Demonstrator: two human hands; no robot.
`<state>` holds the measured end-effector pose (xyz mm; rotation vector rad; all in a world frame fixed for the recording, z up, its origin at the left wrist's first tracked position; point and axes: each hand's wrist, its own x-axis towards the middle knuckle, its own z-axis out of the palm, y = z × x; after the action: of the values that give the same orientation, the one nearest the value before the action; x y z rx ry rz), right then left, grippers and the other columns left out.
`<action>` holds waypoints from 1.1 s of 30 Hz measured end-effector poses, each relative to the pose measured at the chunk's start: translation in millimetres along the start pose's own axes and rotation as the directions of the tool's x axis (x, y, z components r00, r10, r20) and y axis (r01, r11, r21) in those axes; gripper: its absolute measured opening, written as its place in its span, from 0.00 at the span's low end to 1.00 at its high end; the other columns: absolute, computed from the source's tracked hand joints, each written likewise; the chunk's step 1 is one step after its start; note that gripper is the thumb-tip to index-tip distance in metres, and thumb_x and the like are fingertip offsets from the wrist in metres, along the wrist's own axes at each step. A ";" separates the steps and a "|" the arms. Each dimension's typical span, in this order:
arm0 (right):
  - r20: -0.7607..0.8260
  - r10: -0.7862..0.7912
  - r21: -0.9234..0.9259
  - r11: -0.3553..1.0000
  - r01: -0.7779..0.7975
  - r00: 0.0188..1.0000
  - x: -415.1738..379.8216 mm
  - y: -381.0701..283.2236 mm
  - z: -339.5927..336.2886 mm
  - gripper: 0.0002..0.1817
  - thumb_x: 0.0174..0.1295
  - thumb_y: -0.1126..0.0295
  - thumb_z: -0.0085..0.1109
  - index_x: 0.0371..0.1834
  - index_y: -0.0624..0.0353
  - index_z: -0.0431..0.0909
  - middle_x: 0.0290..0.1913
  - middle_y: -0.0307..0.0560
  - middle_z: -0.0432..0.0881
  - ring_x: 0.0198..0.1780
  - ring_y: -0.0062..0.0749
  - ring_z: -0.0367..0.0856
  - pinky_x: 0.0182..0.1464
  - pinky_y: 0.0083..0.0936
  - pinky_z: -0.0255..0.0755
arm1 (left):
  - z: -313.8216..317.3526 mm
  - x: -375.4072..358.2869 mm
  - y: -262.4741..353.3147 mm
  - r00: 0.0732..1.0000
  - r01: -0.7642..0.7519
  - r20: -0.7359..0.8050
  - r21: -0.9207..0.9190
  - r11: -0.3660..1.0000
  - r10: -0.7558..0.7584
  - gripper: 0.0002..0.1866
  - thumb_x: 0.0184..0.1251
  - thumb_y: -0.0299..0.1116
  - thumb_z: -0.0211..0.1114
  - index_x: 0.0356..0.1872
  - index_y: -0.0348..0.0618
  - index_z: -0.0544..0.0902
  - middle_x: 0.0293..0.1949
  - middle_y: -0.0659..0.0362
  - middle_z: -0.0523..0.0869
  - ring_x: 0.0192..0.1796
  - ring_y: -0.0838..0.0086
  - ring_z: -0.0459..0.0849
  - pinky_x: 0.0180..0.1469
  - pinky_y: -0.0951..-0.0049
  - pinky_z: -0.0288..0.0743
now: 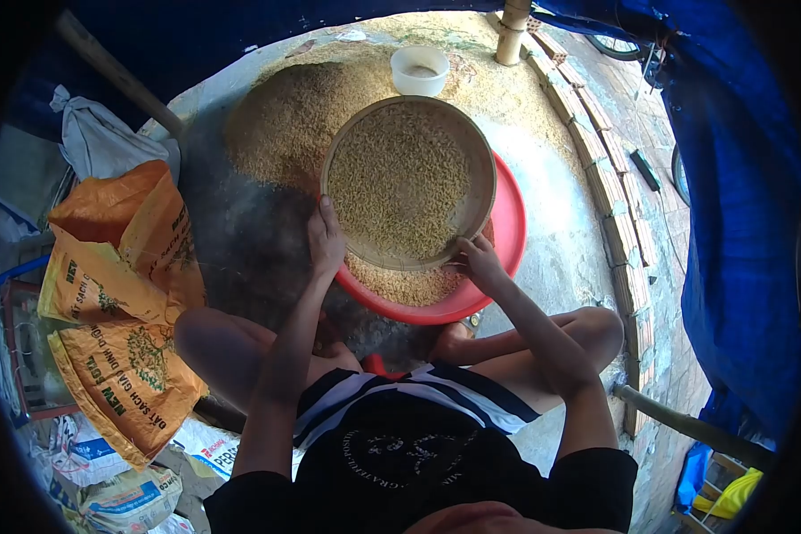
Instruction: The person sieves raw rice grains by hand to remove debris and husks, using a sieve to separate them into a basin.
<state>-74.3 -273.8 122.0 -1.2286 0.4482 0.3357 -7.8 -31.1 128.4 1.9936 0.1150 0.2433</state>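
Note:
A round sieve [400, 182] full of light brown grain-like material is held over a red basin [510, 218]. My left hand [326, 236] grips the sieve's lower left rim, thumb on top. My right hand [479, 262] holds the rim at the lower right, its fingers bent around the edge. Below the sieve, more of the pale material [400, 283] lies in the basin. A white plastic tub [420, 71] stands just beyond the sieve's far edge.
A large pile of husks [280, 125] lies on the floor at the back left. Orange sacks [120, 303] are at the left. A low row of bricks [610, 196] runs along the right, beside a blue tarp [739, 222]. Crossed legs flank the basin's near side.

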 end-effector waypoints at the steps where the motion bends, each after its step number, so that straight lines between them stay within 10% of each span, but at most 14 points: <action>1: -0.015 -0.011 0.023 1.000 0.011 1.000 0.6 0.6 0.3 0.11 0.56 0.70 0.41 0.38 0.66 0.63 0.34 0.52 0.72 0.30 0.36 0.77 0.32 0.28 0.77 | 1.4 2.6 -0.8 0.999 -0.043 -0.025 -0.057 0.997 0.042 0.28 0.63 0.47 0.32 0.25 0.29 0.71 0.18 0.49 0.69 0.24 0.63 0.69 0.29 0.66 0.61; 3: -0.002 -0.002 -0.015 1.000 0.002 1.000 4.3 0.0 -1.4 0.11 0.56 0.70 0.41 0.38 0.66 0.63 0.33 0.52 0.72 0.29 0.36 0.77 0.31 0.28 0.77 | 5.3 4.3 -10.7 0.996 -0.081 -0.054 -0.109 0.991 0.076 0.28 0.63 0.47 0.32 0.24 0.30 0.70 0.17 0.50 0.67 0.23 0.65 0.67 0.29 0.66 0.60; 9: -0.044 0.207 -0.051 0.977 -0.209 0.977 7.3 15.8 -19.0 0.11 0.54 0.70 0.42 0.37 0.66 0.64 0.31 0.50 0.73 0.28 0.36 0.77 0.30 0.28 0.76 | 40.8 -5.9 -86.7 0.869 0.433 0.151 0.232 0.871 -0.472 0.35 0.59 0.55 0.29 0.38 0.27 0.72 0.38 0.34 0.71 0.45 0.51 0.71 0.45 0.60 0.63; 13: -0.097 0.181 -0.084 0.978 -0.189 0.979 1.9 13.0 -18.6 0.11 0.54 0.69 0.41 0.35 0.66 0.66 0.31 0.48 0.73 0.29 0.34 0.77 0.31 0.28 0.76 | 33.0 -7.3 -58.5 0.950 0.254 0.125 0.223 0.941 -0.286 0.33 0.61 0.53 0.31 0.35 0.27 0.72 0.29 0.41 0.76 0.36 0.56 0.75 0.39 0.65 0.65; 15: -0.087 0.121 -0.103 0.986 -0.130 0.989 -1.8 1.4 -17.2 0.11 0.54 0.68 0.42 0.35 0.65 0.66 0.31 0.48 0.73 0.30 0.34 0.77 0.32 0.27 0.75 | 20.5 -7.0 -27.8 0.996 0.039 0.079 -0.147 0.988 -0.028 0.29 0.62 0.51 0.35 0.42 0.30 0.70 0.31 0.51 0.76 0.36 0.69 0.73 0.40 0.73 0.64; 22: -0.019 0.209 -0.066 0.975 -0.210 0.978 -2.6 0.1 -18.7 0.14 0.54 0.67 0.41 0.37 0.67 0.66 0.32 0.49 0.74 0.33 0.33 0.76 0.33 0.26 0.74 | 26.3 0.8 -57.9 0.962 0.187 0.209 -0.031 0.982 -0.176 0.31 0.61 0.53 0.35 0.42 0.28 0.69 0.34 0.49 0.76 0.38 0.67 0.73 0.42 0.73 0.63; 24: -0.034 0.315 -0.037 0.948 -0.316 0.948 -1.2 12.5 -23.7 0.14 0.54 0.67 0.40 0.37 0.67 0.66 0.33 0.50 0.74 0.33 0.34 0.76 0.33 0.26 0.74 | 40.6 -8.5 -77.1 0.818 0.478 0.184 0.310 0.822 -0.545 0.35 0.59 0.57 0.34 0.41 0.26 0.69 0.37 0.44 0.76 0.43 0.58 0.73 0.46 0.69 0.64; 29: -0.081 0.451 0.028 0.892 -0.451 0.889 -6.4 24.1 -31.4 0.13 0.53 0.69 0.39 0.37 0.66 0.66 0.33 0.51 0.74 0.35 0.37 0.76 0.34 0.27 0.74 | 46.6 -12.1 -90.6 0.811 0.391 0.269 0.412 0.823 -0.520 0.36 0.58 0.58 0.34 0.38 0.28 0.72 0.33 0.43 0.77 0.42 0.56 0.75 0.43 0.65 0.65; 33: -0.053 0.234 0.036 0.972 -0.232 0.971 -6.1 9.5 -29.5 0.12 0.52 0.70 0.39 0.37 0.66 0.66 0.34 0.51 0.73 0.36 0.38 0.74 0.35 0.28 0.74 | 34.3 -2.6 -49.8 0.959 0.193 0.194 0.089 0.977 -0.207 0.32 0.60 0.55 0.35 0.34 0.30 0.73 0.27 0.45 0.77 0.33 0.55 0.75 0.36 0.62 0.64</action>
<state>-88.5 -299.0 109.3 -1.1610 0.6466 0.4937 -1.3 -41.0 69.0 2.0461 0.1959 -0.0952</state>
